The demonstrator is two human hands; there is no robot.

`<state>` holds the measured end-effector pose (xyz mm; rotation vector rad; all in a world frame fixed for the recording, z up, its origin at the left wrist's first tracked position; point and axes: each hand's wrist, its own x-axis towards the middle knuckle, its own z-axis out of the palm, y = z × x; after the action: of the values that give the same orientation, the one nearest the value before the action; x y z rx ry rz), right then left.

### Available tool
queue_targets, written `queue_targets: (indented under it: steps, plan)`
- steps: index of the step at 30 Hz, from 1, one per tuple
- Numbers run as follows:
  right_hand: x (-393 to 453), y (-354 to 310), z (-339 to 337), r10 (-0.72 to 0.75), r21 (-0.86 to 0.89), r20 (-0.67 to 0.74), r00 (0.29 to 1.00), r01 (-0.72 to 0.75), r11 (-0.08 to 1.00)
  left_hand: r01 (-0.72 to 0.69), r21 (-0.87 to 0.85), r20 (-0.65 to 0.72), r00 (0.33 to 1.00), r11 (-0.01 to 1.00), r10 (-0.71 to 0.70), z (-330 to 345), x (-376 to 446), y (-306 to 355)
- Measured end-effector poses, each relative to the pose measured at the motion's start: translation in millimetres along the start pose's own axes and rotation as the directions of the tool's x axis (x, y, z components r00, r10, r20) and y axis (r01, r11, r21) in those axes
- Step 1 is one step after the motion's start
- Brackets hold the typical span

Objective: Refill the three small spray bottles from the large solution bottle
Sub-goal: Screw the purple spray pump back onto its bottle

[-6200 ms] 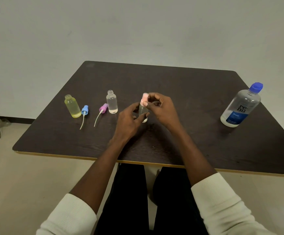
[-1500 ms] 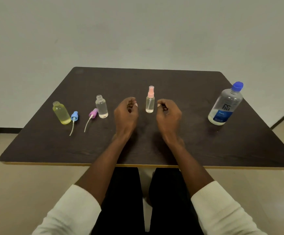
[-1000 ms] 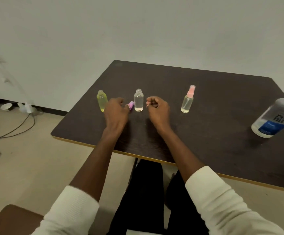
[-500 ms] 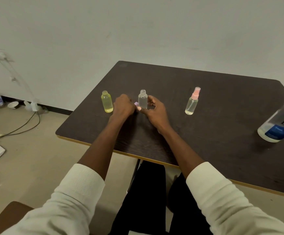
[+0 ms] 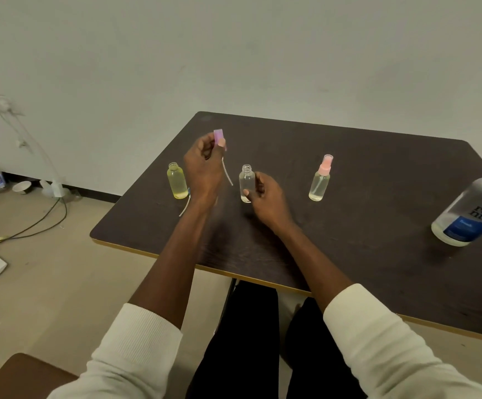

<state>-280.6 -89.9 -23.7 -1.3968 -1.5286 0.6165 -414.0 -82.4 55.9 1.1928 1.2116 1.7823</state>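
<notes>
Head view. The left hand (image 5: 203, 165) has lifted the purple spray cap (image 5: 219, 135) off the table (image 5: 377, 174) and pinches it in its fingertips, tube dangling, up and left of the clear bottle (image 5: 247, 182). The right hand (image 5: 265, 194) now grips that bottle, open-necked and upright. Judgement: recapping is imminent.

Left of the clear bottle stands the yellow bottle (image 5: 177, 181), uncapped; its blue cap (image 5: 186, 201) lies beside it, largely hidden by the left forearm. To the right stands the pink-capped bottle (image 5: 321, 180), closed. The large solution bottle (image 5: 469, 214) stands far right, well apart. Nothing obstructs the neck.
</notes>
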Motion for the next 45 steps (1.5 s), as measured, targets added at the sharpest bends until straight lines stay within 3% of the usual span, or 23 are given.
queue_targets:
  steps: [3, 8, 16, 25, 32, 37, 45]
  plan:
    - [-4.3, 3.8, -7.6, -0.019, 0.006, -0.004, 1.000, 0.019, 1.000, -0.047, -0.147, 0.047, 0.997, 0.988, 0.054, 12.1, 1.3, 11.5]
    - [-6.8, 3.7, -6.9, -0.037, 0.025, -0.021, 0.999, 0.038, 0.999, -0.066, -0.192, 0.090, 0.992, 0.979, 0.084, 25.0, -2.8, 11.0]
    - [-8.1, 2.4, -6.8, -0.044, 0.033, -0.025, 0.999, 0.045, 0.998, -0.099, -0.127, 0.177, 0.977, 0.987, 0.121, 23.8, -6.5, -3.4]
    - [-11.0, 0.3, -9.6, -0.048, 0.047, -0.024, 0.999, 0.049, 0.998, -0.082, 0.042, 0.351, 0.934, 0.996, 0.062, 14.9, -24.0, -43.4]
    - [-11.9, -1.4, -11.2, -0.025, 0.062, -0.024, 0.999, 0.027, 0.998, -0.102, 0.054, 0.373, 0.925, 0.993, 0.074, 14.0, -29.1, -49.7]
    - [-10.9, 0.1, -10.8, -0.031, 0.045, -0.016, 0.999, 0.032, 0.998, -0.082, 0.052, 0.287, 0.956, 0.995, 0.064, 19.3, -23.1, -53.5]
    - [-9.4, 2.6, -9.9, -0.016, 0.061, -0.012, 1.000, 0.017, 0.998, -0.096, -0.033, 0.299, 0.949, 0.995, 0.101, 20.5, -31.7, -57.2]
